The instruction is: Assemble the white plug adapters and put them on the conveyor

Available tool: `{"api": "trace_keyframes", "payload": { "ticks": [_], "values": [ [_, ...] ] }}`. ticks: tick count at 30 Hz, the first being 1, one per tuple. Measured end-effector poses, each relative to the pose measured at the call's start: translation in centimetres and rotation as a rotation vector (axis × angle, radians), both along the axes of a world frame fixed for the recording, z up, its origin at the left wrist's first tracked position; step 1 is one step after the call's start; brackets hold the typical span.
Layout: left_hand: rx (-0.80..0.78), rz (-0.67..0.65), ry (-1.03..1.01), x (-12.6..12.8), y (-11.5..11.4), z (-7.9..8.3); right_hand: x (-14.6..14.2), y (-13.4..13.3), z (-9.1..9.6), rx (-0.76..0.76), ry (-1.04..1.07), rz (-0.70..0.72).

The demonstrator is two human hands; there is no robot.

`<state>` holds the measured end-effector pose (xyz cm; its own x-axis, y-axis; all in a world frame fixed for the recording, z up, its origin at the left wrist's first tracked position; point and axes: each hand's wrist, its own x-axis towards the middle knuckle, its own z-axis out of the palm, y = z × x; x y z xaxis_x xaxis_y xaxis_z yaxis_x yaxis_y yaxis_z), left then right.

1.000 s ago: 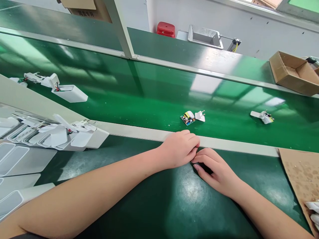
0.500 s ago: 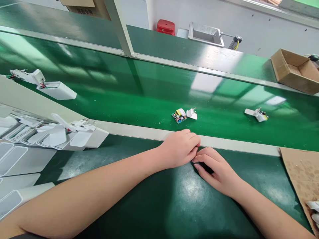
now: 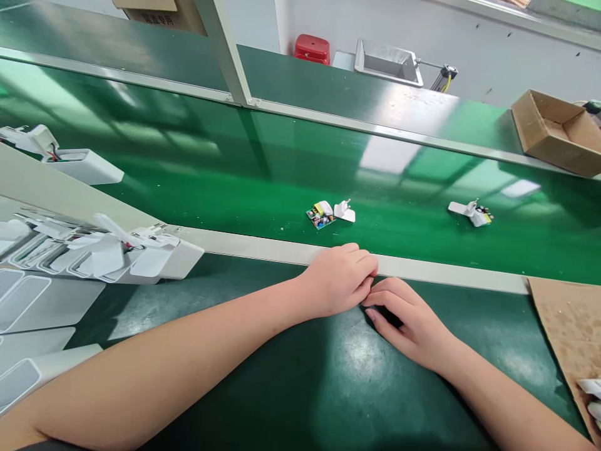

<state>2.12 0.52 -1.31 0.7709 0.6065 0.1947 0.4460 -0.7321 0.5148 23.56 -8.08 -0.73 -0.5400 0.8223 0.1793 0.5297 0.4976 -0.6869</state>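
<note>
Green conveyor belt (image 3: 197, 181) runs across the view, with a metal rail (image 3: 263, 249) along its near edge and a dark green bench (image 3: 291, 388) on this side. Left hand (image 3: 339, 280) is loosely curled, fingertips on the rail, nothing visibly gripped. Right hand (image 3: 407, 322) is curled palm-down on the bench, just beside the left. Dark patch under its fingers: can't tell if shadow or object, so grip unconfirmed. Nearest items are on the belt, just past the rail: a circuit board (image 3: 320, 216) beside a white plug piece (image 3: 345, 212). Further right on the belt is a white plug assembly (image 3: 471, 213). White charger housings (image 3: 159, 260) sit on the bench's left side. Cardboard sheet (image 3: 568, 332) lies at the bench's right end.
</note>
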Motion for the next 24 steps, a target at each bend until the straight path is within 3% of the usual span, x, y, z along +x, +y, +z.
{"api": "trace_keyframes", "payload": {
  "ticks": [24],
  "values": [
    [-0.009, -0.002, 0.012, 0.01, -0.04, 0.15, 0.27, -0.05, -0.14, -0.016, -0.002, 0.012]
  ]
}}
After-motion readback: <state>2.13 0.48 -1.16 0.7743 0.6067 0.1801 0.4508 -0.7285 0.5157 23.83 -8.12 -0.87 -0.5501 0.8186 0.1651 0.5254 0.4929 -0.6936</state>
